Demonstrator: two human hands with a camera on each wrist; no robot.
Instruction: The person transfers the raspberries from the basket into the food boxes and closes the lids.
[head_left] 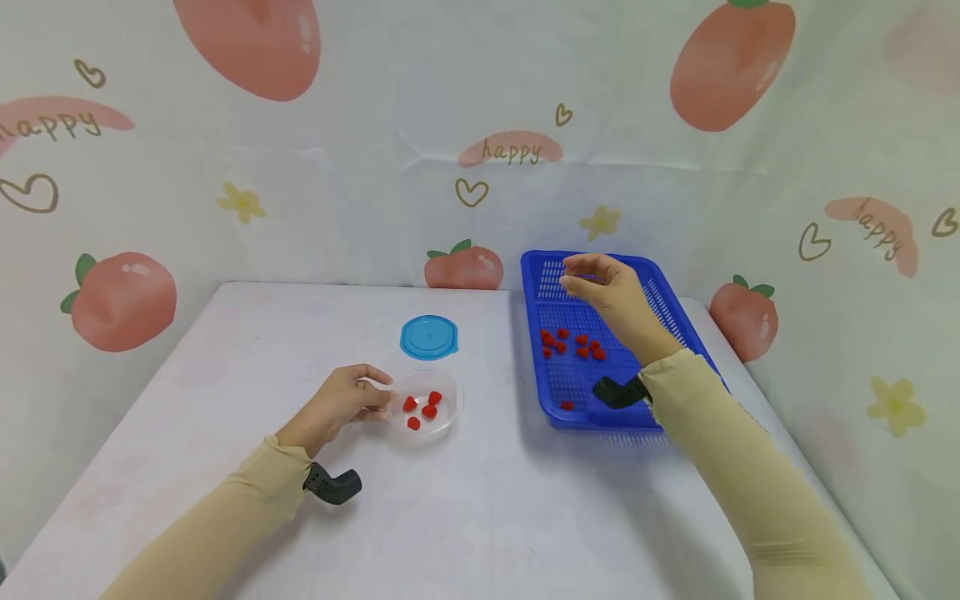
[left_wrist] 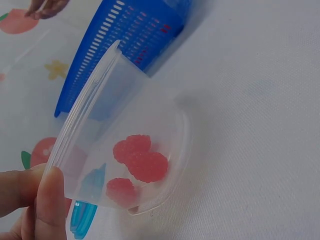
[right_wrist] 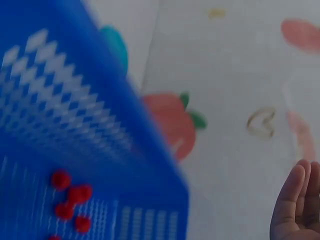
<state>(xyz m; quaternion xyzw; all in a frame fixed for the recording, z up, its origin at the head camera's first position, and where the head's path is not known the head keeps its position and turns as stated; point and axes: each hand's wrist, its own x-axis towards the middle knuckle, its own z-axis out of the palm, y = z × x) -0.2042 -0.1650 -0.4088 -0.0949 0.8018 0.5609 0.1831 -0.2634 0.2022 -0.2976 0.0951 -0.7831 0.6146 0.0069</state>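
Clearly, you're at a white-covered table (head_left: 487, 517), a pale backdrop (head_left: 360, 183) behind it printed with reddish fruit, yellow flowers, hearts and "happy". Your left hand (head_left: 341, 404) pinches the left rim of a clear tub (head_left: 407, 385), with four red berries (head_left: 429, 412) on its bottom; just beyond lies a blue lid (head_left: 429, 337). To the right, a blue slotted basket (head_left: 535, 354) holds more berries, one near its front. Your right hand (head_left: 618, 304) is raised above it, fingers loosely curved, thumb apart, gripping nothing visible.
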